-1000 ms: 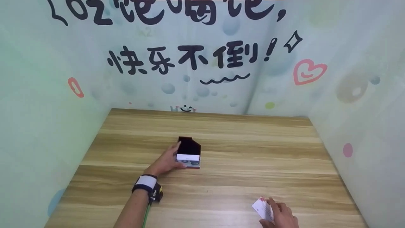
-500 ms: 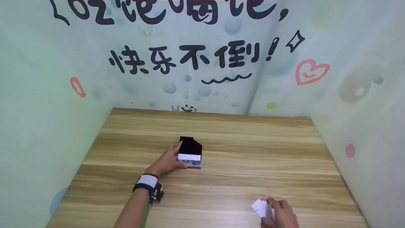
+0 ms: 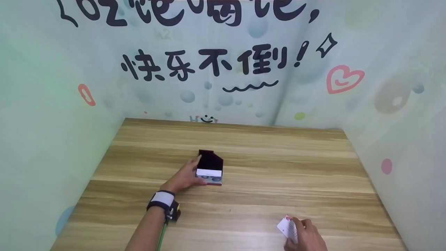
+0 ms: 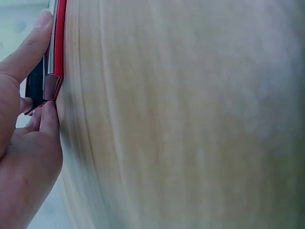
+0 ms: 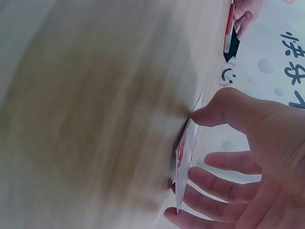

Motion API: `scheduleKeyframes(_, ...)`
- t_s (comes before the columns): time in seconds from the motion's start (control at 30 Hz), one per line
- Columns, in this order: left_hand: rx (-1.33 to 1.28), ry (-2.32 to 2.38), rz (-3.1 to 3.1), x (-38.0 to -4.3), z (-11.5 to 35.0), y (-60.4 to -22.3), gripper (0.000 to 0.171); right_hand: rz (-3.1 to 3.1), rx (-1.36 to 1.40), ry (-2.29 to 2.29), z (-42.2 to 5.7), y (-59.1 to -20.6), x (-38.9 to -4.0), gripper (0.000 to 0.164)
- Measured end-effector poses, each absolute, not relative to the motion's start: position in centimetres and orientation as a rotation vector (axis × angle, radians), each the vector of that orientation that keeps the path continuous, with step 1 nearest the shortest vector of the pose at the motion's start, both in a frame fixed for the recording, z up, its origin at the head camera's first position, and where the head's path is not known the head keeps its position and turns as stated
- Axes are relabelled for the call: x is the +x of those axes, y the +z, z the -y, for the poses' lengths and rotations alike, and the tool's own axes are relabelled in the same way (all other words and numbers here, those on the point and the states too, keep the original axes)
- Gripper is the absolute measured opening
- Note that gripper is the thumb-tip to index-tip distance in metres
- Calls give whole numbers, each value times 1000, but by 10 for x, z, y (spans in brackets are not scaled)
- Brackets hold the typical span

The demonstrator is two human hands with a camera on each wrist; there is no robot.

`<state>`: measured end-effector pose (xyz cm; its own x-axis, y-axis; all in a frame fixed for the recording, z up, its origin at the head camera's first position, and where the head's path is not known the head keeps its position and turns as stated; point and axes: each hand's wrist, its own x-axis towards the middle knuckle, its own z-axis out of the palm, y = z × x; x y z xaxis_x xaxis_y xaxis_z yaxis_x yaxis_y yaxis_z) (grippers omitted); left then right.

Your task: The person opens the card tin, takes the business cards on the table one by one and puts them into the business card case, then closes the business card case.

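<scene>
In the head view, a small flat case [image 3: 210, 162] lies on the wooden table with its black flap raised. A white band and a grey printed part show in front of the flap. My left hand [image 3: 183, 177] grips its left side, thumb at the near end and fingers by the flap. From the left wrist, the case's red cover [image 4: 59, 38] appears edge-on against the tabletop. At the lower right, my right hand [image 3: 307, 235] holds a thin white card [image 3: 287, 226] with red and dark print. The right wrist view has the card [image 5: 187, 148] tilted close over the table between thumb and fingers.
The wood-grain table [image 3: 244, 202] is enclosed by pale printed curtains [image 3: 216, 104] at the back and both sides. A strap with a small camera [image 3: 172, 212] sits on the left wrist, and a green cable [image 3: 161, 237] runs from it along the forearm.
The head view has shifted slightly. The card in my right hand tips a little, rising flatter toward the camera and then turning back. My left hand stays on the case.
</scene>
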<state>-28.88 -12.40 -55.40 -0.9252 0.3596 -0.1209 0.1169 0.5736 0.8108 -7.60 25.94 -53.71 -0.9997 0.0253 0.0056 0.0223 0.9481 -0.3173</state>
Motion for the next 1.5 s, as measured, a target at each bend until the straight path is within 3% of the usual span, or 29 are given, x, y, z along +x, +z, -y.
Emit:
scheduleKeyframes(0.7,380,1292,-2521,-290,124,-558,111,2690,263,277,-247,-544,-80,51)
scheduleKeyframes(0.93,346,1302,-2514,-289,123,-556,109,2512,497,183,-245,-539,-98,65)
scheduleKeyframes(1.5,387,1280,-2542,-289,124,-557,108,2334,717,171,-231,-525,-134,57)
